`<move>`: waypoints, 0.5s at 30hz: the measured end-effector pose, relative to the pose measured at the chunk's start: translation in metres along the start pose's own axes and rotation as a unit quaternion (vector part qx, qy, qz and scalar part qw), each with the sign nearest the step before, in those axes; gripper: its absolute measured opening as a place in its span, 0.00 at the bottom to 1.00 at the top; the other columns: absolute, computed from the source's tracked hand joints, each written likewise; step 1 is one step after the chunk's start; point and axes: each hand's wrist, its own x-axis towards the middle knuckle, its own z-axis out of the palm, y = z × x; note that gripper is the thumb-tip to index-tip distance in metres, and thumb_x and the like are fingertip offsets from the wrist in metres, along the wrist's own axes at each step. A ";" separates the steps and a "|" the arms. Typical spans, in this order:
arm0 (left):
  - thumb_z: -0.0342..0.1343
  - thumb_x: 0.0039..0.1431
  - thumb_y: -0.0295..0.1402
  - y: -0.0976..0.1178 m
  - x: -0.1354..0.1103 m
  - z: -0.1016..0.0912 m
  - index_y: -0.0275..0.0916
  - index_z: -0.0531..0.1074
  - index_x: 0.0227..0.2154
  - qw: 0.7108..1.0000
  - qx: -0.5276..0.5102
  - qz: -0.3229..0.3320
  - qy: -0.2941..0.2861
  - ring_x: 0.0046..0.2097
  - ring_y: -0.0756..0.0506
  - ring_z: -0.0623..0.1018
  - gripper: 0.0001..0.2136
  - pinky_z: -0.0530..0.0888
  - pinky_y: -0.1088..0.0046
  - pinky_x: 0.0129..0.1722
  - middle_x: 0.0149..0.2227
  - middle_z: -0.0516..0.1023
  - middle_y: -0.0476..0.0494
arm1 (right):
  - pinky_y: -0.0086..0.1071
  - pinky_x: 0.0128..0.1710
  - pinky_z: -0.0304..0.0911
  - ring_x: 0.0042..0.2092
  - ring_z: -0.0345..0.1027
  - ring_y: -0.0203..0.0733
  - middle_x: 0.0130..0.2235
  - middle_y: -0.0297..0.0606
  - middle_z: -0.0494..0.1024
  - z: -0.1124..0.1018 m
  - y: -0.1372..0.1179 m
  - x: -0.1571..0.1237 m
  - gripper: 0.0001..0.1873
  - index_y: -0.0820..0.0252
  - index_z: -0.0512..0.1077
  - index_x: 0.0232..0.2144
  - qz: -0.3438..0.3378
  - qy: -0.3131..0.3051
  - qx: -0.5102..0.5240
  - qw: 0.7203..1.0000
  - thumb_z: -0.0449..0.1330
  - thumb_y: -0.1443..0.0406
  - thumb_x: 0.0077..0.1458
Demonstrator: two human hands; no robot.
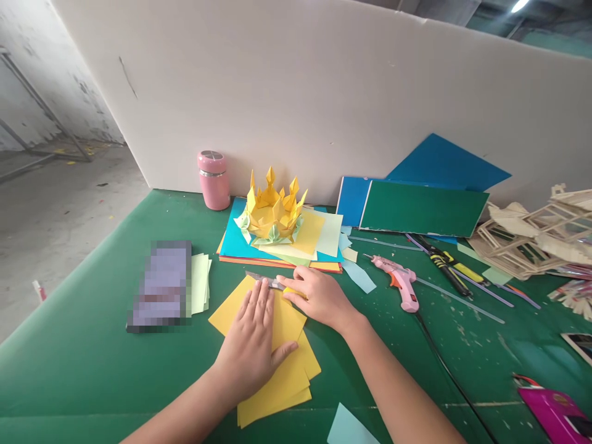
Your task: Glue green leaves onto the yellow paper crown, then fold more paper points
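Sheets of yellow paper (284, 379) lie in a loose, fanned pile on the near side of the paper crown (276, 213), directly beneath the left hand (250, 339). That hand is spread flat on the pile, its four fingers side by side and pointing toward the crown, its thumb held out to the right. The right hand (324, 296), just in front of the crown, is closed around a knife (274, 283), whose blade lies along the pile's far edge, right at the left fingertips.

The crown, yellow with pale green folded pieces round its base, sits on a stack of coloured sheets (234, 243). All of this rests on a green table (92, 357), scuffed and flecked to the right of the crown. Left of the crown stands a pink flask (215, 182); nearer than the flask, pale green slips (200, 283) lie beside a blurred-out block. Right of the crown are a pink glue gun (400, 277), a leaning green board (423, 208) and, farther off, a wooden model (504, 250).

Behind the crown rises a pale panel (277, 92). Far to the crown's left show a bare grey floor (115, 185), a metal frame (41, 92) and a stained wall (28, 31)
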 end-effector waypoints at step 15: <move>0.45 0.63 0.39 -0.004 0.010 -0.023 0.40 0.64 0.54 0.983 -0.167 -0.065 -0.036 0.57 0.38 0.70 0.18 0.70 0.55 0.54 0.56 0.70 0.37 | 0.32 0.22 0.57 0.31 0.68 0.45 0.32 0.43 0.73 0.009 0.048 -0.051 0.22 0.59 0.73 0.49 0.192 0.235 -0.122 0.945 0.46 0.56 0.64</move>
